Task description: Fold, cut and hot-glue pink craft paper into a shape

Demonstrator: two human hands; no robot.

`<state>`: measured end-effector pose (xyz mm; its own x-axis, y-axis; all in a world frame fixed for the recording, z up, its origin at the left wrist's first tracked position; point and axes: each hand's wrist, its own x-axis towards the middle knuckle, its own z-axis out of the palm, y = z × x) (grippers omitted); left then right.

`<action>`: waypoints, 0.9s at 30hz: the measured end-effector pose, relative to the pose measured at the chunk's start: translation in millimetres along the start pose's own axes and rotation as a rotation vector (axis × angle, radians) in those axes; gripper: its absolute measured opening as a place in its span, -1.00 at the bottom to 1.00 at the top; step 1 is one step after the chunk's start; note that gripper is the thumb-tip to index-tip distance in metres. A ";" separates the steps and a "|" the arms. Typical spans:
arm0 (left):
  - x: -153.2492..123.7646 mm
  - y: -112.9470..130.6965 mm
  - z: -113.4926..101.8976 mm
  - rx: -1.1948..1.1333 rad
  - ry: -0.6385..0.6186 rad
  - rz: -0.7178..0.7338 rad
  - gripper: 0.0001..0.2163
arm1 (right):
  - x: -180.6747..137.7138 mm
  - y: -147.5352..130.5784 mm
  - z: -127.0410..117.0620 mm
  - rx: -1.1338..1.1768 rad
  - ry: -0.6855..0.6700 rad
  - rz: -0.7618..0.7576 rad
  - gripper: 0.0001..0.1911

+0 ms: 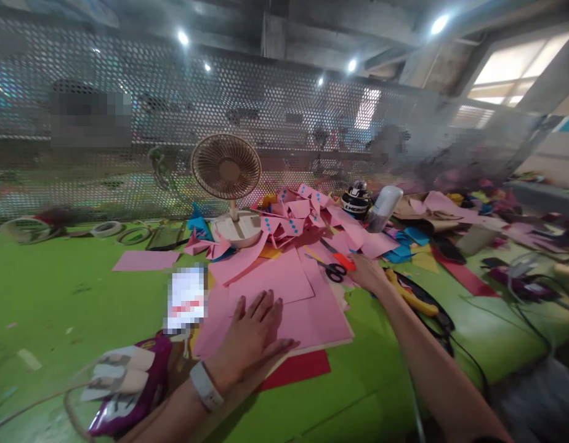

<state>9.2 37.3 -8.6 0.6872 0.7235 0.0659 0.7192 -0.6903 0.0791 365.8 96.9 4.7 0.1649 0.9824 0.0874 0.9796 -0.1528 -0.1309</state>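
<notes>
My left hand (254, 329) lies flat on a stack of pink paper sheets (319, 326), fingers spread and holding nothing. Farther right, the fingers of my right hand (366, 272) are closed at an orange utility knife (343, 261); its grey end points away to the upper left. The fingertips are partly hidden. Black-handled scissors (335, 271) lie on the paper just left of that hand. Under the stack's near edge a red sheet (298, 370) sticks out. Behind the stack is a heap of folded pink paper pieces (296, 212) with blue marks.
A small fan (229, 169) stands behind the papers. At left are a phone (186, 298), a purple power strip (132, 400) with white plugs and tape rolls (106, 229). Yellow-handled pliers (414, 296), a black jar (356, 202) and cables are at right. A perforated metal screen (289, 117) borders the green table.
</notes>
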 end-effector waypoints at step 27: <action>-1.1 8.8 -2.1 -0.087 0.077 -0.030 -0.20 | -23.4 -14.5 1.0 0.926 -0.250 -0.177 -0.45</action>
<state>14.6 30.5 -5.9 0.6530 0.7446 0.1386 0.7255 -0.6674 0.1678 347.6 76.3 3.5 -0.1098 0.9938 -0.0173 0.4919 0.0392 -0.8698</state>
